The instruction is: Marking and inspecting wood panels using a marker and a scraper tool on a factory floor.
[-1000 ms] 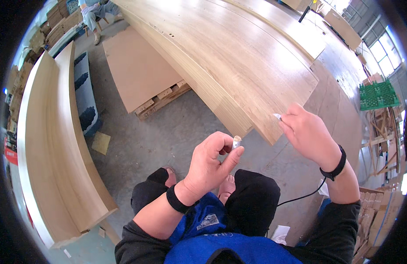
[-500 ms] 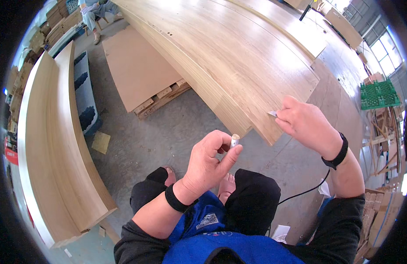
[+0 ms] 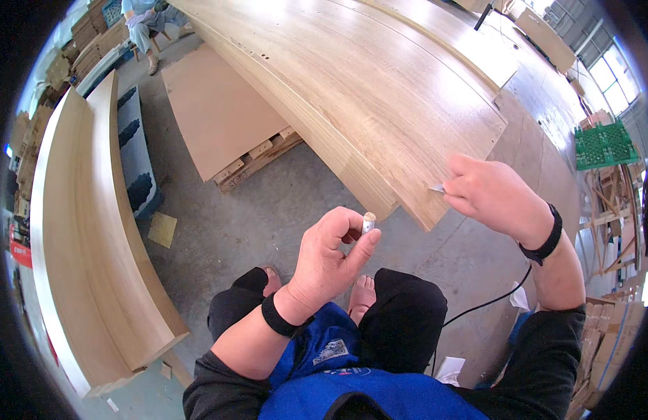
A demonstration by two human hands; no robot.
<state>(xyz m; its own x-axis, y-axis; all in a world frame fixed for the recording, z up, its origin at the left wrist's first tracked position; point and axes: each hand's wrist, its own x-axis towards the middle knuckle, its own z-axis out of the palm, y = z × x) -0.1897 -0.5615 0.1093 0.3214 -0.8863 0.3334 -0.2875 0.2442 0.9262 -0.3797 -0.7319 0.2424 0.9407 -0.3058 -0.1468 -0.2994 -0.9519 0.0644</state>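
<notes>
Between the thumb and fingers of my left hand (image 3: 322, 255) is a short whitish tube (image 3: 368, 224) with a tan, crumbly-looking top. It is held upright, apart from the boards. My right hand (image 3: 495, 196) grips a small tool with a thin metal blade (image 3: 437, 187); its handle is hidden in the fist. The blade is over the near right end of the top wood-grain board (image 3: 380, 105) of a stack; I cannot tell whether it touches. Small dark holes run along that board's left edge.
More long wood-grain boards (image 3: 82, 231) stand on the left. A brown sheet (image 3: 215, 112) lies on a wooden pallet (image 3: 261, 157) beyond my feet. A black cable (image 3: 488, 306) hangs by my right arm. A green crate (image 3: 604, 145) is at far right; a person (image 3: 149, 24) sits at far left.
My right hand has shifted slightly down and to the right with the blade. My left hand, still holding the tube, has moved a little to the left.
</notes>
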